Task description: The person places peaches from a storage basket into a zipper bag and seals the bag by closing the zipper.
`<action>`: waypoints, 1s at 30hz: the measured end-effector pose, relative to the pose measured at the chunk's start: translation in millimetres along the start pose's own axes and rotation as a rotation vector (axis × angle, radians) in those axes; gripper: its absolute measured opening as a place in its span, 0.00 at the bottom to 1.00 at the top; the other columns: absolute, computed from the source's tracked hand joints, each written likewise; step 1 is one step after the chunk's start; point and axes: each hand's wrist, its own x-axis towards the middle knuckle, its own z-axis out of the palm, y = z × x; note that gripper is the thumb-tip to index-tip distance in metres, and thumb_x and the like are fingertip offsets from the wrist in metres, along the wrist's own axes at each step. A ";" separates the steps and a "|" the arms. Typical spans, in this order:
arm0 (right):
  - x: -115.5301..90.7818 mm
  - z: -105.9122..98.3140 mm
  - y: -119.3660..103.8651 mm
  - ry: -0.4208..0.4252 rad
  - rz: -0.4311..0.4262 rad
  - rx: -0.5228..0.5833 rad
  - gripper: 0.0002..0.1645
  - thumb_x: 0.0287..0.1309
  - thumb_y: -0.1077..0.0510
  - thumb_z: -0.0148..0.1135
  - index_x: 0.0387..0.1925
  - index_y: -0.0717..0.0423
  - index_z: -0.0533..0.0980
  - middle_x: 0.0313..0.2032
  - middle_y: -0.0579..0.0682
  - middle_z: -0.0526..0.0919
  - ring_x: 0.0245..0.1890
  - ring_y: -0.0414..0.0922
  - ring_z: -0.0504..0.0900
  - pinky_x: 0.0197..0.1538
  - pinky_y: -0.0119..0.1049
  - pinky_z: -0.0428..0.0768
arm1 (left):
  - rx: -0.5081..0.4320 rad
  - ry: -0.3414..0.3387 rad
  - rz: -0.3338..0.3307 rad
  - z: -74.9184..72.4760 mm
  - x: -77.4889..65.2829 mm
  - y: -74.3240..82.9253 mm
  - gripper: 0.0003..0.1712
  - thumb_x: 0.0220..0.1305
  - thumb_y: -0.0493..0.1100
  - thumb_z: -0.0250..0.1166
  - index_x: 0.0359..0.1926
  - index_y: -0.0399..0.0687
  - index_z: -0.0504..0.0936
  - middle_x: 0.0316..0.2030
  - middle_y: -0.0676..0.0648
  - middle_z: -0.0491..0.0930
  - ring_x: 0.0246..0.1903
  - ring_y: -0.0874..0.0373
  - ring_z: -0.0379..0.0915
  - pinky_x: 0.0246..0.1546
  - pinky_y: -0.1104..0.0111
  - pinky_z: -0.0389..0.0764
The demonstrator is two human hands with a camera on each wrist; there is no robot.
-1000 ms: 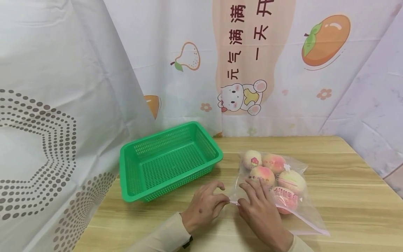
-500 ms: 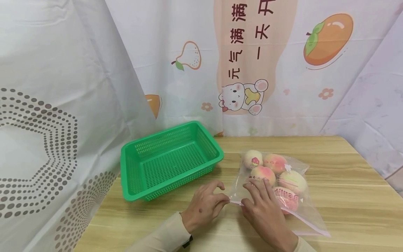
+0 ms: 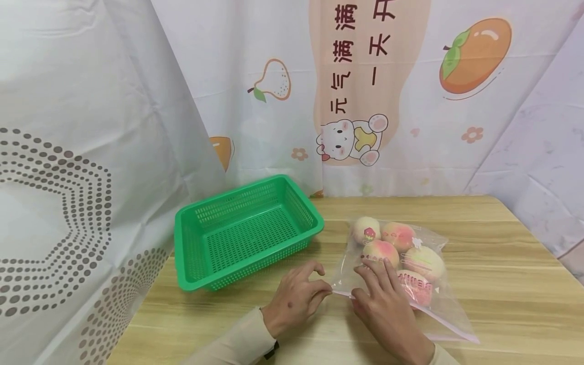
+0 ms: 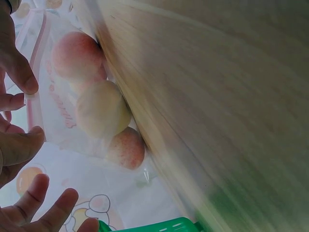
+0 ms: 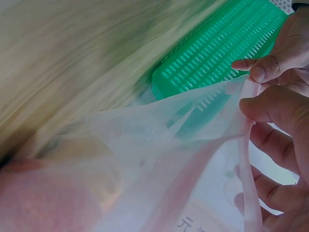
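A clear zip-lock bag (image 3: 449, 309) holding several peaches (image 3: 422, 262) lies on the table, its pink-white zip strip (image 5: 247, 154) along the near edge. My left hand (image 3: 296, 300) pinches the strip's left corner between thumb and index finger, the other fingers spread. Just to its right, my right hand (image 3: 387, 310) pinches the strip with its thumb above and fingers beneath, as the right wrist view shows. Both thumbs press on the strip close together in the left wrist view, where the peaches (image 4: 103, 108) show through the plastic. The right hand covers part of the bag.
A green perforated plastic basket (image 3: 248, 243) stands at the left, beyond my left hand. The wooden table (image 3: 506, 268) ends at a printed cloth backdrop (image 3: 274, 132). Another patterned cloth (image 3: 137, 101) hangs at the left.
My right hand has slid slightly to the right along the zip strip, away from the left hand. The left hand keeps its hold on the corner; the basket and peaches stay put.
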 end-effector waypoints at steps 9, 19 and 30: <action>-3.0 -2.0 -0.3 -0.003 0.009 -0.004 0.32 0.75 0.51 0.34 0.18 0.53 0.76 0.48 0.58 0.79 0.56 0.60 0.74 0.68 0.58 0.61 | -0.003 -0.007 -0.013 -0.7 -1.8 0.7 0.02 0.56 0.44 0.76 0.32 0.57 0.90 0.43 0.54 0.75 0.35 0.63 0.75 0.32 0.73 0.74; -4.5 -3.6 1.6 -0.009 0.008 0.004 0.25 0.69 0.54 0.39 0.19 0.53 0.75 0.48 0.59 0.79 0.55 0.63 0.74 0.60 0.63 0.66 | -0.007 0.001 -0.005 -0.4 -2.5 -0.4 0.02 0.56 0.44 0.75 0.32 0.56 0.90 0.43 0.51 0.77 0.35 0.62 0.75 0.32 0.72 0.75; -10.4 -5.0 3.1 0.008 0.035 0.004 0.34 0.76 0.49 0.34 0.18 0.54 0.77 0.48 0.60 0.80 0.55 0.62 0.75 0.74 0.55 0.51 | -0.009 -0.005 -0.006 -0.2 -2.0 -1.2 0.02 0.56 0.44 0.76 0.32 0.55 0.90 0.43 0.52 0.77 0.35 0.62 0.76 0.32 0.73 0.75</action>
